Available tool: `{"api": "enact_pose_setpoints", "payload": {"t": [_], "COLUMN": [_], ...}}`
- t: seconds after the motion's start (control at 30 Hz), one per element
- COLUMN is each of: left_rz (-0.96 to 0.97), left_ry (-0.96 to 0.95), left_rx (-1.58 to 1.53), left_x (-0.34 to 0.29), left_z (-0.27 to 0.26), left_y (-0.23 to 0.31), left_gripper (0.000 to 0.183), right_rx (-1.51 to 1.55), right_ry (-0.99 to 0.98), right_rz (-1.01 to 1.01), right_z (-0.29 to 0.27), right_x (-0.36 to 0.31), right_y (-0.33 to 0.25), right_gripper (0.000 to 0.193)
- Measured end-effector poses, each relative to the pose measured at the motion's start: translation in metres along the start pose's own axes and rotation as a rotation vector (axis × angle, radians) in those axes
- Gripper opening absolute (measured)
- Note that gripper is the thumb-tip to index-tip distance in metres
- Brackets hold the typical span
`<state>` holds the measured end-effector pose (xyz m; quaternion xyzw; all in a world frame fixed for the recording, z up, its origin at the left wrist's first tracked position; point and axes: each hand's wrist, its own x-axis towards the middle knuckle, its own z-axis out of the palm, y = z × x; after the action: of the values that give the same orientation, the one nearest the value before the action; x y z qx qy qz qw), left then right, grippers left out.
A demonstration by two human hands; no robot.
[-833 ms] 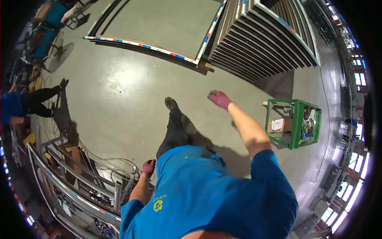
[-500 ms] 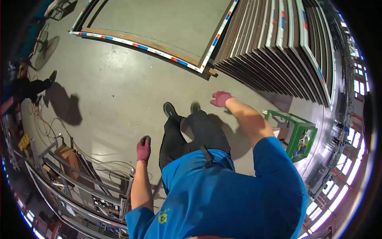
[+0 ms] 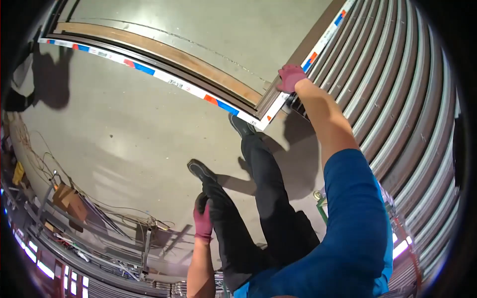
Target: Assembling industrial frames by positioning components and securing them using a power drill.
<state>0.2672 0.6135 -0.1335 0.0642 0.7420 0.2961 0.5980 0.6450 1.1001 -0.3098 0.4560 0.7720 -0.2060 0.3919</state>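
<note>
A frame (image 3: 169, 78) is clasped by the right hand (image 3: 292, 78) at one o'clock; the left hand (image 3: 202, 219) is seen at seven, its grip unclear.

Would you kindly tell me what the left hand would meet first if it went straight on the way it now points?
Along its line in the picture, the left hand would probably meet the person's left shoe first, though depth is unclear and it might pass above it.
</note>
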Motion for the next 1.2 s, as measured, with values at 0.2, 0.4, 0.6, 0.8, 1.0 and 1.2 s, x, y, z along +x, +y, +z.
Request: {"api": "enact_pose_setpoints", "payload": {"t": [0.2,0.4,0.6,0.8,1.0,1.2], "left_rz": [-0.117,-0.137,0.207,0.687,0.184,0.129], "left_ry": [-0.097,-0.162,0.097,0.042,-0.124,-0.354], "left_rx": [-0.078,-0.084,0.493,0.981,1.43,1.153], "left_x": [0.145,0.19,0.171,0.144,0.239,0.284], "left_z": [0.136,0.192,0.225,0.305,0.341,0.328], "left_y": [0.003,0.02,0.017,0.075,0.048,0.044], "left_gripper": [0.059,0.053,0.065,0.103,0.136,0.132], "right_rx": [-0.24,-0.323,-0.214,-0.003,0.06,0.041], "right_ry": [-0.19,-0.247,-0.089,-0.162,-0.253,-0.29], "right_rz": [-0.134,-0.236,-0.329,-0.349,-0.376,-0.424], "right_z": [0.035,0.057,0.064,0.084,0.071,0.084], "right_x": [0.104,0.129,0.117,0.102,0.079,0.087], "right_y": [0.072,0.084,0.084,0.024,0.0,0.008], "right_gripper": [0.089,0.062,0.063,0.089,0.092,0.095]}}
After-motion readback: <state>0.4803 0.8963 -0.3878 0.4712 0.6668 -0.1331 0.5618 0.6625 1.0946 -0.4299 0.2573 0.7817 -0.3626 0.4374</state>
